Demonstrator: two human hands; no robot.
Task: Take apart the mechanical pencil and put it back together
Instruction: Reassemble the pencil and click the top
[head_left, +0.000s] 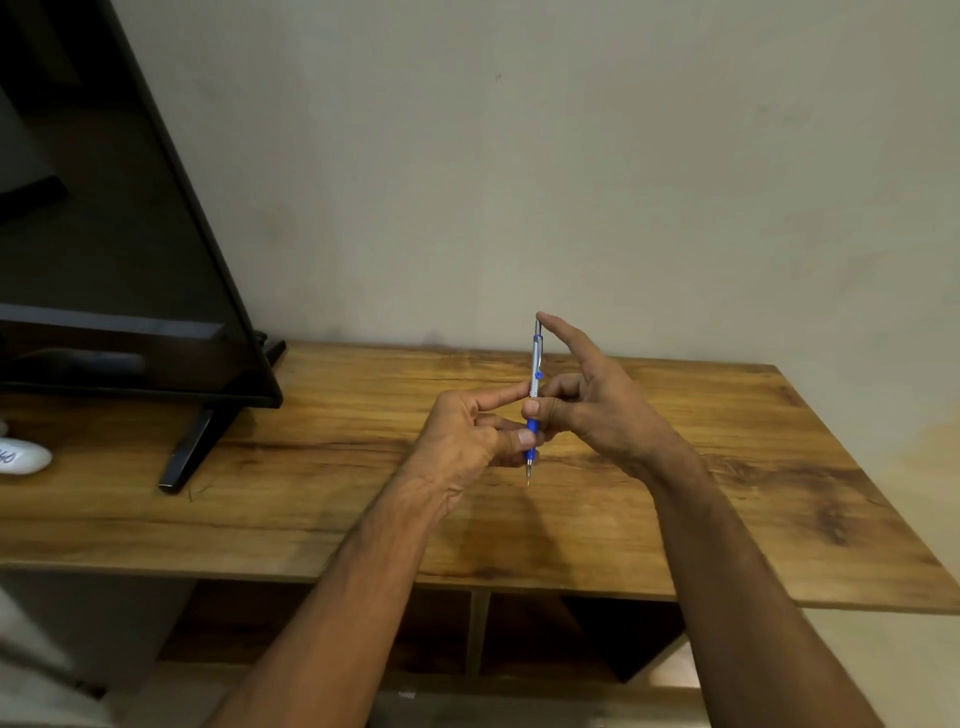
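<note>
- Above the wooden table (675, 467), both hands hold the mechanical pencil (534, 400) upright, tip down and clear of the tabletop.
- Its silver upper barrel carries a metal clip at the top; the blue grip sits low, and the pencil looks whole.
- The left hand (462, 436) is curled, pinching the blue grip between thumb and fingers.
- The right hand (597, 400) closes thumb and bent fingers on the barrel just above, with its index finger stretched up to touch the cap end.
- Left on the table stands a dark television (119, 234) on a black foot.
- A white object (23, 456) lies at the far left edge.
- Under the tabletop, open shelf compartments (545, 634) sit in shadow; I cannot tell their contents.
</note>
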